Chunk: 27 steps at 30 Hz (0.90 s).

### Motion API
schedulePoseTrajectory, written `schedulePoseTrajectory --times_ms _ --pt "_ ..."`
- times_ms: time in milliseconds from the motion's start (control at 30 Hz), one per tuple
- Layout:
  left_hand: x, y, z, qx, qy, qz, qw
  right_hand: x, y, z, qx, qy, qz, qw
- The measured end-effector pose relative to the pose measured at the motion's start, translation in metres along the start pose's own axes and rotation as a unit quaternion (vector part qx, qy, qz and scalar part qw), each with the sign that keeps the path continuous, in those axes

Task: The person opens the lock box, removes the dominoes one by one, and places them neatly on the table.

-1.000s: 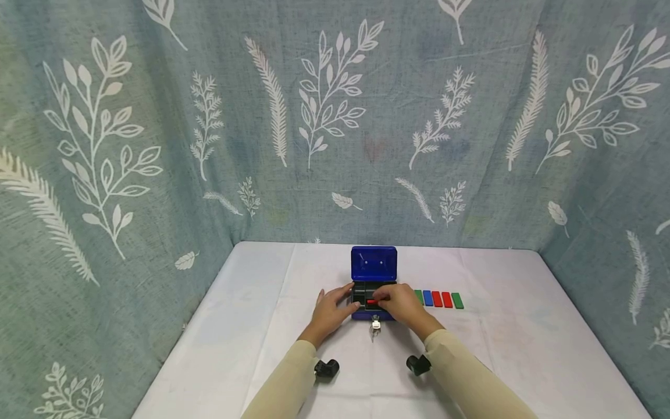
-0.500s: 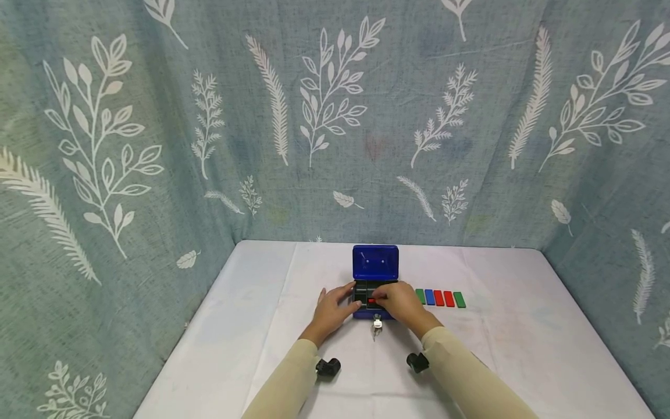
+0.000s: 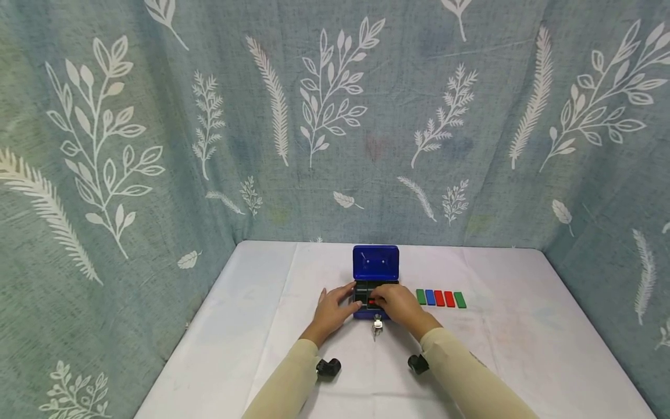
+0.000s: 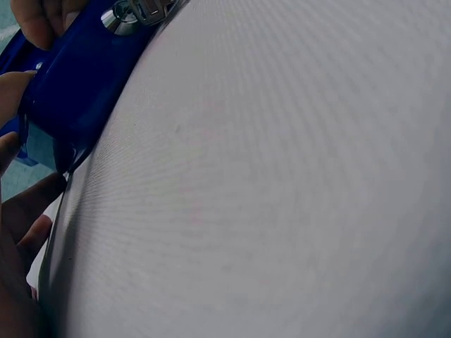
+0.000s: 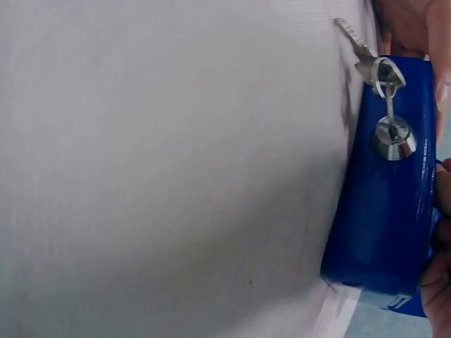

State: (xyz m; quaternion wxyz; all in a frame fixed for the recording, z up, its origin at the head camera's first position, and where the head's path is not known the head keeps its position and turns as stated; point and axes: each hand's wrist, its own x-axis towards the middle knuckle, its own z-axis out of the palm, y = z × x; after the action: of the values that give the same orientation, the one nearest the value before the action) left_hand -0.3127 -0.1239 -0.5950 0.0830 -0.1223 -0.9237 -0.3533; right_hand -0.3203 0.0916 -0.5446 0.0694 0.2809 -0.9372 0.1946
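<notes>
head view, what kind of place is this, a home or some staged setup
Most likely a staged recording booth, not a home: a leaf-print curtain walls in three sides of a table under a white cloth, with only a blue cash box and colored blocks set on it.

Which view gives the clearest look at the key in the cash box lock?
The right wrist view: the key sits sharp in the lock on the blue cash box front, its ring visible. The left wrist view catches only part at its top edge; the head view shows it tiny.
</notes>
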Motion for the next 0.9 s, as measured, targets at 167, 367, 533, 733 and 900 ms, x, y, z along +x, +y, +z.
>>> schedulePoseTrajectory --times_ms 167,367,533,733,900 --pt "0.0001 -0.0007 0.0007 0.001 -0.001 -0.001 1.0000 0.0000 0.0018 -0.0031 -0.056 0.010 -0.069 0.996" --pt "0.0005 0.0018 -0.0012 0.004 -0.005 -0.010 0.9999 0.0022 0.0046 -0.0062 -0.072 0.020 -0.110 0.991" --pt "0.0013 0.0013 -0.0011 0.000 0.001 -0.004 1.0000 0.0018 0.0054 -0.0036 -0.060 0.015 -0.119 0.991" --pt "0.0013 -0.0029 0.0021 0.004 0.002 0.003 1.0000 -0.0006 0.0048 0.0001 -0.075 -0.005 -0.109 0.991" --pt "0.0018 -0.0036 0.0028 0.002 0.001 -0.001 1.0000 -0.0025 0.0049 -0.0003 -0.078 -0.015 -0.111 0.991"
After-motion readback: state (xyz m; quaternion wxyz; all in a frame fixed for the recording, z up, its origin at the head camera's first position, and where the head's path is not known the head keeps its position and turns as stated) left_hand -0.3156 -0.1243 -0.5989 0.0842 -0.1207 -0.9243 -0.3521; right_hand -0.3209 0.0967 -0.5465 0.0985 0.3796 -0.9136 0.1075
